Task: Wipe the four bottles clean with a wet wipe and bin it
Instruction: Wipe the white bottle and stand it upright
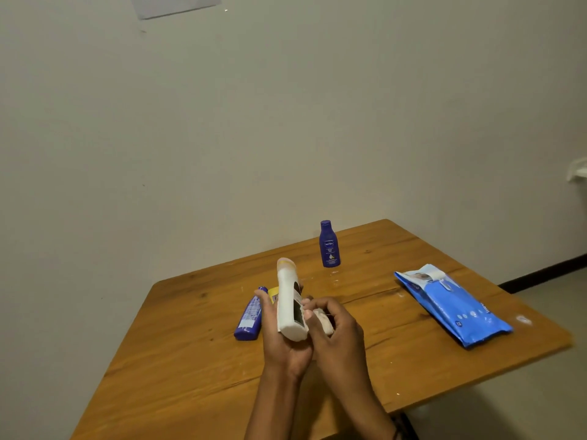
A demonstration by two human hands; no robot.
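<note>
My left hand (279,338) grips a white bottle (288,300) with a pale pink cap, held tilted above the wooden table (190,344). My right hand (333,331) pinches a crumpled white wet wipe (324,319) against the bottle's lower right side. A dark blue bottle (329,244) stands upright at the table's far side. Another blue bottle (249,315) lies on its side just left of my left hand. A yellow item (273,293) peeks out behind the white bottle, mostly hidden.
A blue pack of wet wipes (451,306) lies on the right part of the table, its flap lifted. The table stands against a plain wall. A sheet of paper (174,4) hangs high on the wall. No bin is in view.
</note>
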